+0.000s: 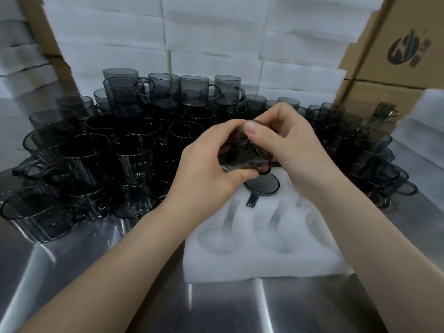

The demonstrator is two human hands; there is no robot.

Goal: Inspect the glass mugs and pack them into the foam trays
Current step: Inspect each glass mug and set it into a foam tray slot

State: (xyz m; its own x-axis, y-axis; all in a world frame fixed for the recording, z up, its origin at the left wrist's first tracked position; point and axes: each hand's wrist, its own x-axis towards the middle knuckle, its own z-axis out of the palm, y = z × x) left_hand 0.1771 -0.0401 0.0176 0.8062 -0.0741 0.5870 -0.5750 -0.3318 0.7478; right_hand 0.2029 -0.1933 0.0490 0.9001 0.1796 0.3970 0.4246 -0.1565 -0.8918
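left hand (211,169) and right hand (292,143) both grasping one smoked glass mug (242,156), fingers curled round it, above the far end of the foam tray (240,263).
tray lies on the steel worktop (96,284), near centre; a packed mug (263,186) sits base-up in a far pocket. loose mugs (132,152) crowd the left and far worktop. foam stacks (216,32) and cardboard boxes (396,56) stand behind.

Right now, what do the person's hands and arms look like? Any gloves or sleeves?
No gloves, no sleeves in view: the left hand and right hand are bare, as are the left forearm and right forearm to the picture's edge. No ring, watch or bracelet shows. The visible thumbnail is short and unpainted.
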